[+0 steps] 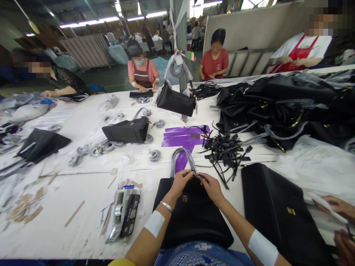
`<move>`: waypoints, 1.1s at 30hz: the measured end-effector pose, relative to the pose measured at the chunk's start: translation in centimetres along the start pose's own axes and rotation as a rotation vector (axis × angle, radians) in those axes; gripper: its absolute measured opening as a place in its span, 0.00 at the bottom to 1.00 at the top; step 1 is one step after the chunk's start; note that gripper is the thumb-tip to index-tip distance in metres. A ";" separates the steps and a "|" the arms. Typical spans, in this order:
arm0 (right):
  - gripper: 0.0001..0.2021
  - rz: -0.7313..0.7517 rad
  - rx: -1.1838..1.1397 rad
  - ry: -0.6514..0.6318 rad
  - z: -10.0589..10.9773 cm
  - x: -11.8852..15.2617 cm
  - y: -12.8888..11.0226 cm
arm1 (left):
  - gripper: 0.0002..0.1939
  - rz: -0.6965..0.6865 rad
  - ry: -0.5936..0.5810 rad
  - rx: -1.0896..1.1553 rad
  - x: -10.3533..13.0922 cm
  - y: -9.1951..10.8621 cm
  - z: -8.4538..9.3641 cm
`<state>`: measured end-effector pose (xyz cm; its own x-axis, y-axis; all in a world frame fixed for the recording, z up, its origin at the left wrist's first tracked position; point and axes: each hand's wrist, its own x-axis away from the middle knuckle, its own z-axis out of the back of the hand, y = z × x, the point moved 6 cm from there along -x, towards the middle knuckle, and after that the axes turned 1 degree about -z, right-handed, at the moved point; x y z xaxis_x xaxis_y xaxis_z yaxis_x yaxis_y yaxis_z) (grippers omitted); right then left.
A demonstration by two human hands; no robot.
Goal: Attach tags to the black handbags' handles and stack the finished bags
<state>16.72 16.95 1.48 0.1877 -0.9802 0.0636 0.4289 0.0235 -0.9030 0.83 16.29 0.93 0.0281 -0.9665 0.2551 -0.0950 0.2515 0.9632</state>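
A black handbag [194, 214] with a small gold clasp lies in front of me, close against my body. Its handle [181, 152], wrapped in clear plastic, arches up from the far edge. My left hand [181, 183] pinches the right-hand base of this handle. Right beside it, my right hand [211, 187] is closed on a thin dark strap end at the same spot. The fingertips of both hands almost meet, so the small part between them is mostly hidden.
Black straps [227, 149] lie piled beyond my right hand, near purple tape [180, 136]. At right are another black handbag [280, 210], a co-worker's hands [335, 207] and a heap of bags [277, 99]. A tape dispenser [119, 214] stands left. A bag [176, 98] hangs from a post.
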 end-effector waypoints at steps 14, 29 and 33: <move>0.19 0.102 0.688 -0.127 -0.7 -0.9 -1.3 | 0.13 -0.198 0.069 -0.251 0.5 1.0 0.4; 0.20 0.086 0.856 -0.286 -1.1 -1.4 -1.9 | 0.12 -0.401 -0.153 -0.489 0.2 1.6 -0.5; 0.20 0.088 0.841 -0.302 -0.9 -1.6 -1.6 | 0.12 -0.365 -0.147 -0.461 0.4 1.1 -0.4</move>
<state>14.89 18.29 2.46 0.4239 -0.8774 0.2246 0.8852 0.3489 -0.3077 1.09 16.17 2.12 -0.1628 -0.9833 -0.0819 0.3368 -0.1334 0.9321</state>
